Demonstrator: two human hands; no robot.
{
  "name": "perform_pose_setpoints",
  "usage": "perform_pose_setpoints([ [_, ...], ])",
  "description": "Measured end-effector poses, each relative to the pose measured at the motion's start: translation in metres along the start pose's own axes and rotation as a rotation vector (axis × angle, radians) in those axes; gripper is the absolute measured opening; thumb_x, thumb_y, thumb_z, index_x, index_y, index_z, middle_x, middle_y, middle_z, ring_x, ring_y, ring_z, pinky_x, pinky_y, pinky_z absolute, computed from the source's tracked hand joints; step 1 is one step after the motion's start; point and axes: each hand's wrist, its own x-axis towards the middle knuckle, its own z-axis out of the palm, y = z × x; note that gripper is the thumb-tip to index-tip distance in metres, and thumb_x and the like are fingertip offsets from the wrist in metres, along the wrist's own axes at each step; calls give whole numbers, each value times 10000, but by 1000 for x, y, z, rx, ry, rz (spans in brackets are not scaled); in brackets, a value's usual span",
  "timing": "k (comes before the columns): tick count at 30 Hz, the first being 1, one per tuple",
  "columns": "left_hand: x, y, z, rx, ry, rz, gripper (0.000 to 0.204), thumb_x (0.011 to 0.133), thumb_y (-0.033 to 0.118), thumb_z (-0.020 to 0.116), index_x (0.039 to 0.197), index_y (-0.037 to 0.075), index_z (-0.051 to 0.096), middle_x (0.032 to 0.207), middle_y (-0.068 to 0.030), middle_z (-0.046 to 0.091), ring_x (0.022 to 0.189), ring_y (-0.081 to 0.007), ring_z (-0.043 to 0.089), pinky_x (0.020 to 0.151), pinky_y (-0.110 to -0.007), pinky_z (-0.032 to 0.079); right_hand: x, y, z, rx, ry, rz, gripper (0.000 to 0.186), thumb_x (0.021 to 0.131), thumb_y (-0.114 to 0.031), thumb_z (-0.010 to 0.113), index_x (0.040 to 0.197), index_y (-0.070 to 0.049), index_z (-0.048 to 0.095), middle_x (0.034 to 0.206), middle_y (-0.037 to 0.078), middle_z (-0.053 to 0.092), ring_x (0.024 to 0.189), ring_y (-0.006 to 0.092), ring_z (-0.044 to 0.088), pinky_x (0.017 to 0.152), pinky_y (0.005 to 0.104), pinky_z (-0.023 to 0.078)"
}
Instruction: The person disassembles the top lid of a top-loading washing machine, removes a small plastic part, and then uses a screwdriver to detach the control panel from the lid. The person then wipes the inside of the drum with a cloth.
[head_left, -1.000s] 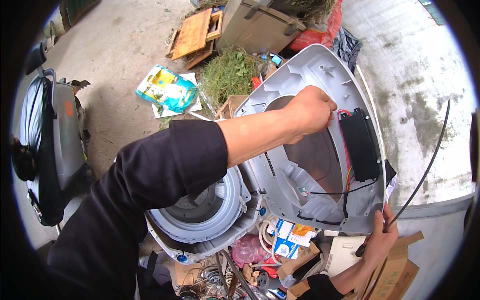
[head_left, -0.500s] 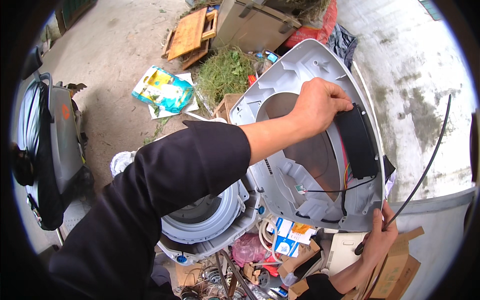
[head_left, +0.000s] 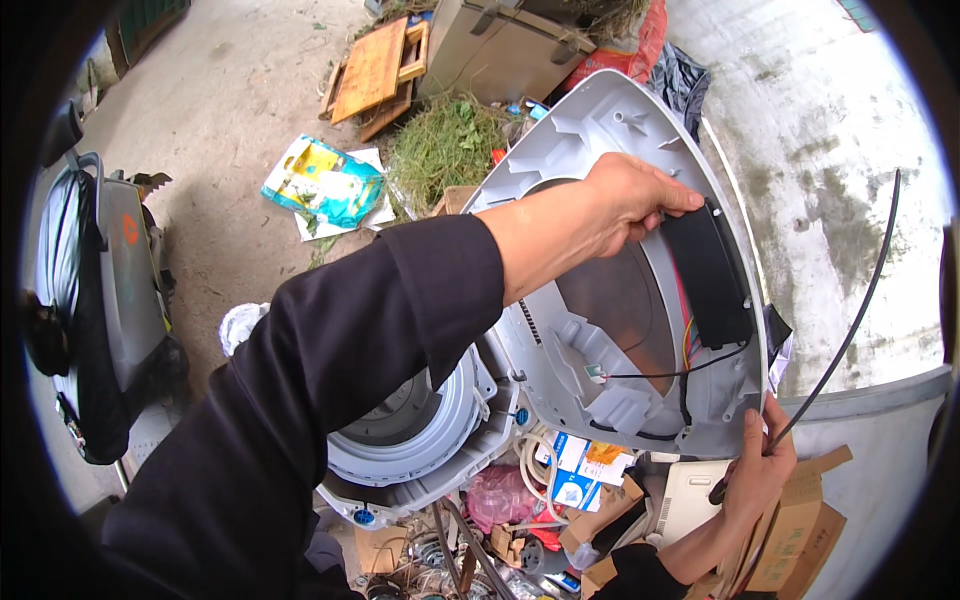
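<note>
A grey plastic top cover [head_left: 560, 140] stands raised on the right, showing its underside with a black rectangular module [head_left: 705, 280], coloured wires and a dark oval panel. My left hand [head_left: 640, 200] is closed, thumb and fingers gripping the module's top end. My right hand [head_left: 760, 470] is closed around the cover's lower right corner, with a long stiff black cable [head_left: 840, 345] running up beside it; whether it also grips the cable I cannot tell. Below left, the washing machine's tub [head_left: 400, 450] is partly hidden by my left sleeve.
Cluttered cardboard boxes [head_left: 800, 540], coiled hose [head_left: 535, 470] and parts lie below. A grey scooter [head_left: 120, 290] stands at left. Beyond are a colourful plastic bag [head_left: 330, 190], grass clippings [head_left: 440, 150], wooden boards [head_left: 370, 70] and a whitish weathered surface [head_left: 820, 140].
My left hand has moved right and slightly up onto the module's top end. The cover has risen slightly, the module shifting a little left and up. My right hand stays at the corner.
</note>
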Motion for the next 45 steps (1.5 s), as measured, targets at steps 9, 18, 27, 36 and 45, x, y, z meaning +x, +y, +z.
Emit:
perform_pose_setpoints([
  [9, 14, 9, -2, 82, -58, -37, 149, 831, 91, 825, 787, 23, 700, 700, -56, 669, 488, -89, 552, 397, -219, 409, 1, 6, -2, -32, -5, -13, 380, 958, -117, 665, 1322, -15, 630, 591, -71, 411, 490, 19, 304, 464, 239, 224],
  [18, 10, 15, -7, 288, -104, 115, 92, 889, 78, 758, 864, 1, 712, 762, -62, 688, 534, -112, 612, 474, -240, 528, 0, 5, 2, 0, 13, -18, 366, 947, -101, 676, 1300, -10, 646, 636, -84, 395, 557, 23, 287, 514, 226, 216],
  [27, -1, 19, -14, 758, 137, 124, 508, 734, 463, 871, 684, 11, 645, 652, -65, 643, 507, -163, 631, 437, -274, 492, 1, 11, 1, 0, 26, -30, 366, 935, -111, 701, 1283, -9, 661, 672, -85, 392, 599, 29, 297, 533, 226, 236],
  [36, -11, -3, -8, 548, 170, -138, 732, 653, 752, 785, 634, 49, 584, 621, -71, 606, 557, -241, 678, 572, -421, 506, 1, 8, 5, -36, 42, -74, 366, 936, -127, 703, 1279, -2, 666, 680, -81, 416, 608, 31, 305, 537, 226, 238],
  [45, -12, -20, 9, 280, 310, -321, 823, 632, 751, 802, 886, -14, 635, 825, -98, 650, 773, -267, 650, 808, -509, 490, -1, 4, 8, -71, 62, -127, 362, 934, -136, 706, 1265, 9, 672, 675, -72, 420, 605, 39, 301, 538, 239, 242],
])
